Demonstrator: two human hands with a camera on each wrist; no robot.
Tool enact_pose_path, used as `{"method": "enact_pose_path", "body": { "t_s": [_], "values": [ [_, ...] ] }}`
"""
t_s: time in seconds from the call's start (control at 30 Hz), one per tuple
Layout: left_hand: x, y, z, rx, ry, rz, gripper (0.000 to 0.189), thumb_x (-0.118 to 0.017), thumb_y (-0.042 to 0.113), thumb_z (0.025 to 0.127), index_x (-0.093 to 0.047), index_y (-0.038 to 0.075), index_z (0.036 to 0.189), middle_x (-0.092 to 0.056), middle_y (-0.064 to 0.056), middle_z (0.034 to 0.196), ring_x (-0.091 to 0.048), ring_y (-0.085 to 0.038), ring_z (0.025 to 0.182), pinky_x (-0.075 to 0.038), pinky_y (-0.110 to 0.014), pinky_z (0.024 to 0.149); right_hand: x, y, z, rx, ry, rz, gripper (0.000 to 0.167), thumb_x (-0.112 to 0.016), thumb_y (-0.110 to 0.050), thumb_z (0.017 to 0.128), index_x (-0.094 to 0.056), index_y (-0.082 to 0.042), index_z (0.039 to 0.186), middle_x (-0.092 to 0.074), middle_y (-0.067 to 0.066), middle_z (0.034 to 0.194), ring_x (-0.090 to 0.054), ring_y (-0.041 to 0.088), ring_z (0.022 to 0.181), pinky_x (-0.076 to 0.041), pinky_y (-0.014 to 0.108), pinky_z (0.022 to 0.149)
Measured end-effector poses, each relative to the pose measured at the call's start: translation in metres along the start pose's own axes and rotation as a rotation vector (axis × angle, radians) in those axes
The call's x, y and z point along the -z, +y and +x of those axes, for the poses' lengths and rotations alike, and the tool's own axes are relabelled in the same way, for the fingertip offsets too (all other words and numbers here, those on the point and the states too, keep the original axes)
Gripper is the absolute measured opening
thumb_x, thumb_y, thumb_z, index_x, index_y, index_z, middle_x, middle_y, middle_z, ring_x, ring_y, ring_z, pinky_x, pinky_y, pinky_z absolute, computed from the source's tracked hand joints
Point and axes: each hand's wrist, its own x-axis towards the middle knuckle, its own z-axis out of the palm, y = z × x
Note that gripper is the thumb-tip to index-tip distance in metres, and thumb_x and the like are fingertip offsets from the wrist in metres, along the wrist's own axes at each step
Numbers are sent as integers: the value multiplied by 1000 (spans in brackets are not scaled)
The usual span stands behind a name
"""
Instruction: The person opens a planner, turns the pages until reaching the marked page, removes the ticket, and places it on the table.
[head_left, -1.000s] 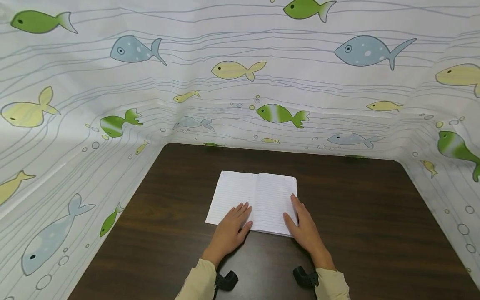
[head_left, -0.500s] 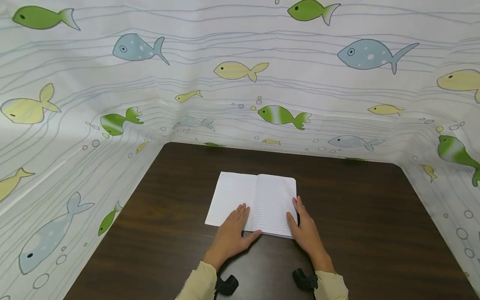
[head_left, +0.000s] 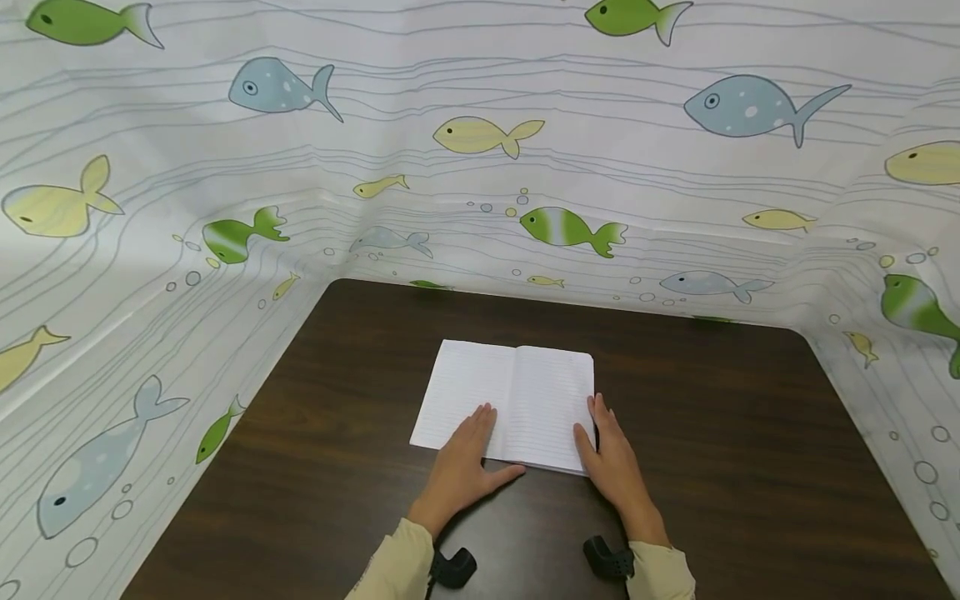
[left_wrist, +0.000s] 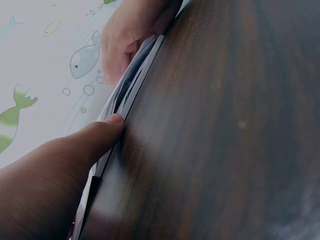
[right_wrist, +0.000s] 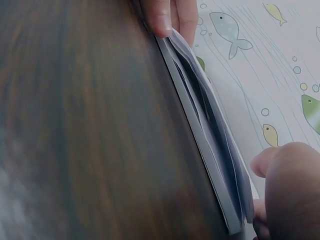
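Note:
A lined notebook [head_left: 543,392] lies spread at two blank pages on the dark table. My left hand [head_left: 459,471] rests flat on the lower left page, its fingers straight. Its thumb [left_wrist: 107,131] reaches out along the notebook's near edge, touching the page ends. At the right side, my right hand [head_left: 617,471] holds the page edge, thumb on the paper and fingers curled at the outer border. Several leaves there stand slightly fanned apart in the right wrist view. The undersides of the right fingers are mostly hidden.
The brown wooden table [head_left: 720,442] extends around the notebook on all sides. A white fish-print sheet [head_left: 480,179] rises behind it and at both sides. Black wrist cameras [head_left: 455,568] sit at both cuffs.
My left thumb has swung away from its fingers onto the near edge. My right fingers have slid from the page top to the outer edge. The notebook stays about where it was.

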Motion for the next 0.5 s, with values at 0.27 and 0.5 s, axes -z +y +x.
{"method": "enact_pose_path", "body": {
  "t_s": [0.27,0.5],
  "values": [
    [1,2,-1,4,11,-40,100,-81,56,85,-43,-5,154,-44,-20,159,-42,-34,147,-39,-50,117,-1,1,-1,35,-21,-48,70,-56,-30,107,-29,10,157,-27,26,165,-23,43,154,-21,63,122],
    [3,1,1,11,4,-49,99,-78,57,87,-42,-4,155,-43,-20,160,-41,-33,148,-38,-50,119,-3,2,1,125,-13,-74,63,-53,-27,109,-33,11,156,-28,29,163,-29,42,152,-16,61,124]
  ]
}}
